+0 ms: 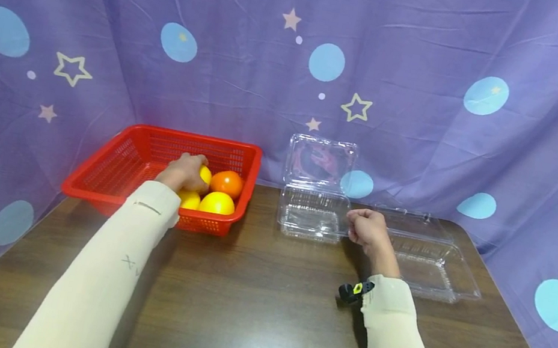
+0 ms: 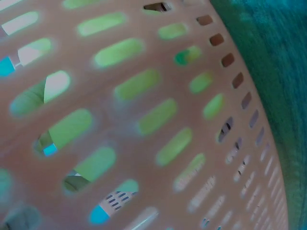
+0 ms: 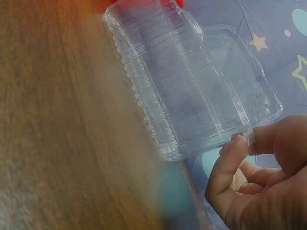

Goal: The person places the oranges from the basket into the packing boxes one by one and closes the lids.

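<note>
Container (image 3: 177, 81) pinched by right fingers (image 3: 230, 163), left fingers (image 1: 199, 159) gripping fruit (image 1: 206, 175)

L arm (image 1: 102, 268) stretched fwd, slanting R, L hand (image 1: 182, 172) back-up w/ fingers curled in a grip; R arm (image 1: 398, 339) also fwd but slanting L, R hand (image 1: 370, 230) pinching btwn thumb & forefinger tips, other fingers folded in.

dark handwritten X (image 1: 128, 261) on the left sleeve (image 1: 85, 289), smaller mark (image 1: 137, 271) beside it unreadable
</note>
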The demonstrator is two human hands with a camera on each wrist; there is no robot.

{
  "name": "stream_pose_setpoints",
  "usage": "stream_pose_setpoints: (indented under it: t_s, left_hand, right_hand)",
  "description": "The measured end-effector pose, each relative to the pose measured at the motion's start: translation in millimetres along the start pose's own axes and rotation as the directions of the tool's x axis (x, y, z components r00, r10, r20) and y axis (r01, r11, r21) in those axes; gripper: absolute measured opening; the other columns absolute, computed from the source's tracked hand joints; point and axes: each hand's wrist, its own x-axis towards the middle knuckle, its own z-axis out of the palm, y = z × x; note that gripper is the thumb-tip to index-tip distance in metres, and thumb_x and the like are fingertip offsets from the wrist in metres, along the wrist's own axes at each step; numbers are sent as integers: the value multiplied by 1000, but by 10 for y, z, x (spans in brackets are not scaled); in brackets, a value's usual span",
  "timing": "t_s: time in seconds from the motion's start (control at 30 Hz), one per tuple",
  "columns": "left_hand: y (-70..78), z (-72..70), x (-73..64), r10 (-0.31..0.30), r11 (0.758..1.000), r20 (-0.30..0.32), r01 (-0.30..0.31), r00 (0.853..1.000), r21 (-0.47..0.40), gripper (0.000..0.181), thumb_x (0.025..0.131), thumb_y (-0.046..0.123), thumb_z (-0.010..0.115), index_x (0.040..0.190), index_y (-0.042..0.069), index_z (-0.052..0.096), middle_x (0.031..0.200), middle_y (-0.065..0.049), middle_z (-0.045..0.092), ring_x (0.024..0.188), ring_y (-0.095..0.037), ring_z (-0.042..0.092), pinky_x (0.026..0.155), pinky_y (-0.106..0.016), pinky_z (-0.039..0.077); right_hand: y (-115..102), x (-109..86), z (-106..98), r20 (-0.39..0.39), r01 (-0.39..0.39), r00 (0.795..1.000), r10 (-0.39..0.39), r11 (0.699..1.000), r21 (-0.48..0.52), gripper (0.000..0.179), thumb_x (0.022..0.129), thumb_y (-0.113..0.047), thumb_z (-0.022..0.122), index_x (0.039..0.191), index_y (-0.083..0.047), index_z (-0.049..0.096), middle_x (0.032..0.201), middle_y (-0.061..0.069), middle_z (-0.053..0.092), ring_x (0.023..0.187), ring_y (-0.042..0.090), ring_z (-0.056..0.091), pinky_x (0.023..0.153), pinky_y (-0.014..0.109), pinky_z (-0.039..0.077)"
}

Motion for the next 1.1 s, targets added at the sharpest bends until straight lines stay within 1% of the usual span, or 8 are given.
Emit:
stream_pose_setpoints:
  t_s: [0.1,0.17,0.33,0.47,0.57,0.73,0.93,1.1]
  left_hand:
    - [11,-20,-26,15,1000,-25,-15,1000,6,71,81,22,74,144,5,44,131,-30,40,113,-51,44,91,-58,47]
    - [17,-34,-37,15,1000,-41,-15,999,-4,69,80,22,75,141,7,46,130,-29,39,114,-52,43,89,-59,47]
    - [15,-64,-20,25,999,-83,-27,996,-25,64,82,25,76,136,10,46,131,-30,35,117,-56,39,87,-63,47]
    - [9,-78,6,35,999,-105,-37,994,-22,66,83,28,76,138,12,44,135,-29,31,118,-58,36,88,-66,47]
    - [9,-89,11,46,999,-119,-49,992,-20,66,84,29,76,139,14,44,135,-29,30,118,-58,35,87,-65,47]
    - [28,-114,-20,83,996,-139,-84,987,3,65,84,30,75,139,13,44,136,-30,30,117,-61,35,86,-65,48]
    - [42,-120,-46,104,995,-147,-101,984,26,66,85,34,75,140,14,44,137,-32,28,118,-61,33,86,-66,48]
    - [115,-138,-53,110,994,-157,-105,982,39,68,84,36,75,140,16,44,137,-30,28,116,-58,33,85,-64,49]
  right_hand:
    - [-6,5,6,4,1,1000,-1,1000,3,12,102,-2,50,107,6,57,73,-1,52,54,6,47,50,19,45]
    - [-9,6,8,7,0,1000,0,1000,7,12,102,-2,50,107,6,57,74,-1,52,54,6,47,50,19,46]
    - [-22,-13,8,7,-4,1000,4,1000,17,12,102,-1,50,108,6,56,76,1,53,54,6,48,50,19,46]
    - [-35,-26,4,8,-7,1000,7,1000,14,12,102,-1,50,108,6,56,77,1,54,55,6,48,51,19,47]
    - [-38,-26,3,10,-10,1000,9,1000,9,11,102,-1,50,108,6,56,76,1,54,55,6,48,50,19,47]
    - [-33,-25,7,17,-12,1000,12,1000,6,11,102,-1,50,108,6,56,75,0,53,55,5,48,50,19,46]
    - [-22,-19,10,25,-5,1000,5,1000,22,11,101,1,48,107,7,55,70,-3,52,52,4,47,50,18,46]
    - [-28,-40,2,22,-12,1000,11,1000,16,13,102,0,48,109,8,55,72,-2,52,54,5,48,51,18,47]
